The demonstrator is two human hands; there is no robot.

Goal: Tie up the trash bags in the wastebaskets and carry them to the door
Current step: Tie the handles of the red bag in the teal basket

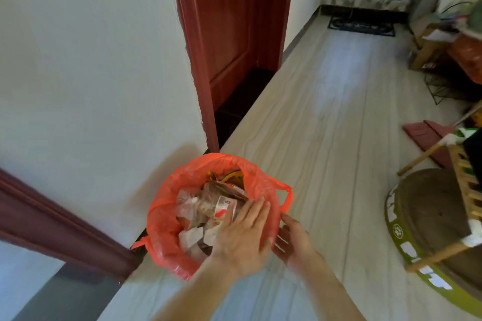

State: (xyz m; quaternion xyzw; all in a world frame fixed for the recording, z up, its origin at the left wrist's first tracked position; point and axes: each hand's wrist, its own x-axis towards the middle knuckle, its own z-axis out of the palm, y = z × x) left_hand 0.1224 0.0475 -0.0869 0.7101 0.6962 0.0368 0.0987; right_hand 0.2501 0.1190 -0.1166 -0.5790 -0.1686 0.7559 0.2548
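Trash bag, orange, open, full

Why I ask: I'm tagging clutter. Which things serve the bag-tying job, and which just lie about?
Job: orange trash bag, its handle loop, wrappers inside, left hand, right hand.
Lying about: black doormat, red boards, wooden rack, round green-rimmed object.

**Wall side blocked, floor side open**

The wall stands close beside the red bag from 8 to 12 o'clock, with the door frame at 12. The floor lies open from 1 to 5, and a green-rimmed drum sits well apart at 3.
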